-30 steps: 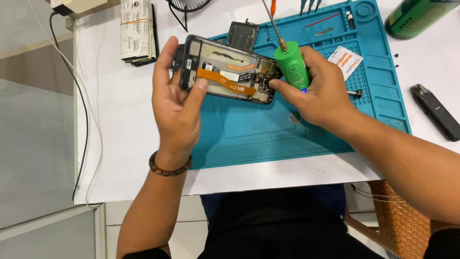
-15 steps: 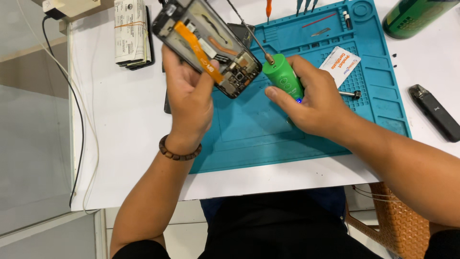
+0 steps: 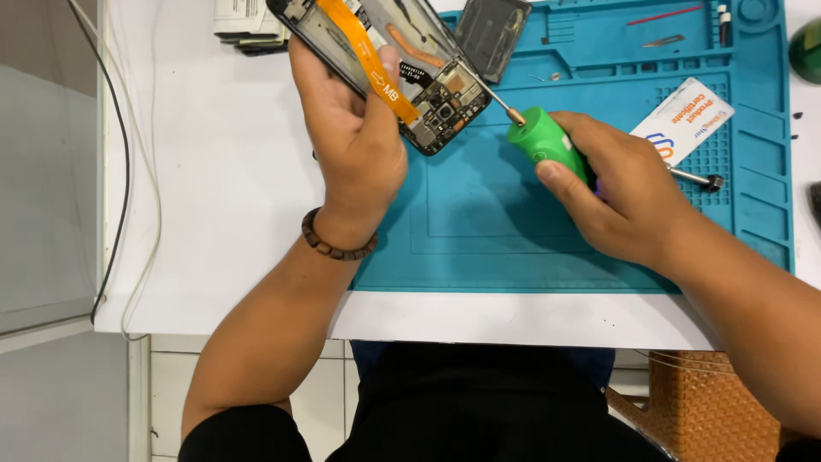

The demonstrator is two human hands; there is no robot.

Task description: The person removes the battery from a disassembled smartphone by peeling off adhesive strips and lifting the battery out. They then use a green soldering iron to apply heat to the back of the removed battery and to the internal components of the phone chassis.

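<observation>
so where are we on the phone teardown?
Done: the back cover is off and lies on the blue mat. In hand: the left hand holds the opened phone tilted up, orange flex cable exposed; the right hand points the green screwdriver at its board end. Left: board and flex still look mounted.

A white desk (image 3: pixel 214 214) carries everything here. A teal work mat (image 3: pixel 513 222) with moulded compartments covers its right part and reaches close to the front edge. On the mat lie a dark rectangular back cover (image 3: pixel 493 34) near the top, a white card (image 3: pixel 684 120) with coloured print at the right, a thin metal bit (image 3: pixel 697 178) just beside the card, and small tools (image 3: pixel 663 40) in the upper trays. A stack of flat packets (image 3: pixel 248 21) sits on the bare desk top left of the mat. Cables (image 3: pixel 111 171) trail along the left edge.
</observation>
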